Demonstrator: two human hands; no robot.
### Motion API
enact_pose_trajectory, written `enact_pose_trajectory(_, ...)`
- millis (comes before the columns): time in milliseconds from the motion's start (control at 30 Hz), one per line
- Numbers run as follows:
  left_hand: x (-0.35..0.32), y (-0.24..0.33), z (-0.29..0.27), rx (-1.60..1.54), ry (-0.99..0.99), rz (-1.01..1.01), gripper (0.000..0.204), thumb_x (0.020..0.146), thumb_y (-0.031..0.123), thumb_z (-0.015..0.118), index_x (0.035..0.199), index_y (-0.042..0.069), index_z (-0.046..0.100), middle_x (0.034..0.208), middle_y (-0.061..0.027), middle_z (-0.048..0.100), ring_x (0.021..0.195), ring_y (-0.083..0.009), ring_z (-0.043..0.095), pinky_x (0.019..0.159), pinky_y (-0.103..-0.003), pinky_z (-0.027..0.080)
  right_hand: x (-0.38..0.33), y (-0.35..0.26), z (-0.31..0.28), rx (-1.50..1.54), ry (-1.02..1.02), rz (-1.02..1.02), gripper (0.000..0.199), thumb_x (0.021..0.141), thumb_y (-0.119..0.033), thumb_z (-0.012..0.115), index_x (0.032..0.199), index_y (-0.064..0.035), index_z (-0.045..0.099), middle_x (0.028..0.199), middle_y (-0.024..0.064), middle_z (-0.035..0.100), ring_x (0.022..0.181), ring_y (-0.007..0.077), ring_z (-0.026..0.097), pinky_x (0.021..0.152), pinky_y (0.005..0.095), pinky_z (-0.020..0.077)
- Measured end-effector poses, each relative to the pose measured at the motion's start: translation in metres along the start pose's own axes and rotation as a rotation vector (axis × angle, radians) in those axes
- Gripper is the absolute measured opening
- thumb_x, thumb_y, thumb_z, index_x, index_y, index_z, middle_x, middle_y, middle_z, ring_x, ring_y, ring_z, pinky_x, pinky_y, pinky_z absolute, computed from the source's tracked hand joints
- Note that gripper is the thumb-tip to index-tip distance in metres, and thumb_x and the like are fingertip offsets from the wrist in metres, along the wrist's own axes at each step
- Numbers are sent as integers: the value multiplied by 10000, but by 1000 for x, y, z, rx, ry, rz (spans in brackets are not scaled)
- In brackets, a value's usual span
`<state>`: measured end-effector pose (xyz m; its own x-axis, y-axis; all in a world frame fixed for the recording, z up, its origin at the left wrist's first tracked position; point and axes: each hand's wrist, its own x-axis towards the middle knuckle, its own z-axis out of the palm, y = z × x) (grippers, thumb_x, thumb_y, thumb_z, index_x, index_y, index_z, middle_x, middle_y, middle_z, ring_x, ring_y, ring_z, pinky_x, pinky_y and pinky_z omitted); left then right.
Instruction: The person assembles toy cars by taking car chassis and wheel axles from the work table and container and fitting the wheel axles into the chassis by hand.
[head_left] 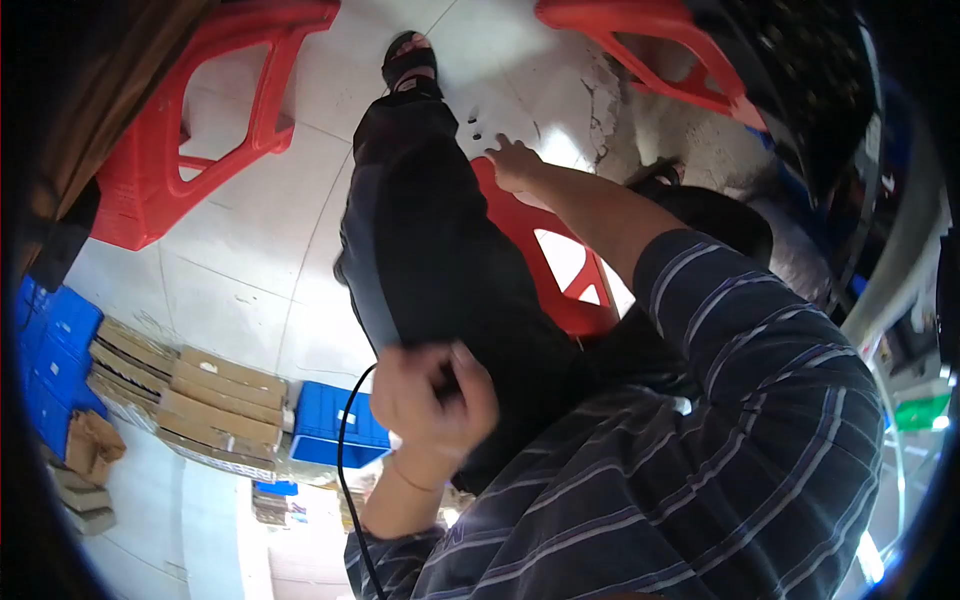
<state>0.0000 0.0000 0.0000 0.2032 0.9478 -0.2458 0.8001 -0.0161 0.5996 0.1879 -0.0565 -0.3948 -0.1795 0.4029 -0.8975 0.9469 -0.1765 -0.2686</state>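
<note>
My right hand (515,166) reaches down past my right side toward the floor, fingers apart and nothing visible in them. Just beyond its fingertips, small black pieces (477,136) lie on the pale tiles. Beneath that forearm stands a red plastic stool (530,240) with cut-out sides. My left hand (432,405) hovers over my dark trousers, fingers curled in and thumb bent over; motion blurs it. Whatever may be inside its curl, I cannot make out. A thin black cable (343,450) runs down beside the left hand and wrist.
Red plastic stools stand at the upper left (200,130) and upper right (650,40). Stacked flattened cardboard (220,410) and a blue crate (335,425) sit on the floor at left, with more blue crates (55,350) at the edge. My sandalled foot (410,62) rests ahead.
</note>
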Motion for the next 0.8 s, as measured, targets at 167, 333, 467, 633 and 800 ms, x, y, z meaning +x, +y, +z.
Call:
enact_pose_trajectory(167, 21, -14, -7, -80, -14, 82, 166, 715, 132, 726, 832, 92, 616, 667, -41, 502, 523, -208, 503, 467, -322, 360, 97, -11, -11, -500, 6, -198, 505, 925, -221, 541, 1429, -238, 511, 1574, 81, 346, 1314, 358, 451, 1021, 519, 417)
enact_pose_trajectory(333, 37, -13, -3, -109, -120, 108, 207, 690, 154, 740, 848, 107, 614, 686, -41, 526, 532, -196, 515, 471, -309, 372, 161, 67, -6, -454, 214, -313, 244, 877, -178, 575, 1038, -46, 702, 1109, 110, 669, 1137, 290, 598, 963, 443, 467)
enact_pose_trajectory(467, 25, -15, -8, -87, -41, 68, 201, 690, 118, 729, 846, 85, 607, 670, -53, 524, 520, -214, 511, 467, -326, 379, 126, 45, -8, -333, 240, -294, 173, 863, -87, 529, 916, -13, 677, 988, 170, 642, 948, 329, 647, 884, 436, 516)
enact_pose_trajectory(633, 50, 7, 15, -108, 43, 134, 101, 753, 54, 684, 789, 53, 589, 656, -88, 504, 527, -256, 509, 474, -352, 371, 66, 145, -41, -216, 362, -48, 138, 695, -49, 603, 782, 2, 697, 881, 233, 675, 921, 394, 619, 890, 476, 492)
enact_pose_trajectory(800, 32, 2, 31, -22, 156, 119, 69, 812, 84, 647, 840, 57, 589, 707, -90, 519, 572, -254, 521, 524, -363, 409, -74, 57, -84, 158, 421, -55, 343, 759, -10, 584, 1086, -1, 690, 1069, 216, 688, 1026, 396, 652, 926, 429, 520)
